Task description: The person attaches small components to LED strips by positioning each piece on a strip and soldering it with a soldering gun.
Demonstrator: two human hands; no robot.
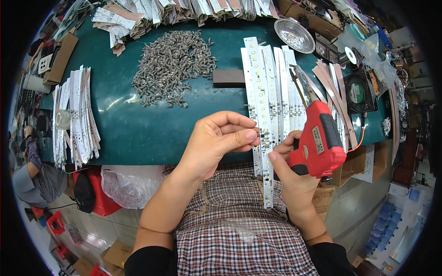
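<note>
A long white LED strip (pixel 258 83) with yellowish chips hangs tilted over the table's front edge, its lower end above my lap. My left hand (pixel 214 140) is closed in a pinch right at the strip's left edge, beside its cluster of small dark components; what the fingertips hold, if anything, is hidden. On the other side, my right hand (pixel 297 177) grips a red soldering gun (pixel 317 140), and its thumb and fingers reach the strip's right edge. The gun's metal tip points up and away, over more LED strips (pixel 287 101) lying side by side.
A heap of small metallic parts (pixel 172 64) covers the green table's (pixel 119 142) middle. LED strips are stacked at the left (pixel 76 115) and along the back (pixel 184 11). A dark block (pixel 229 78), a metal bowl (pixel 294 35) and a black fan (pixel 361 92) stand around. Another person's arm (pixel 31 168) shows far left.
</note>
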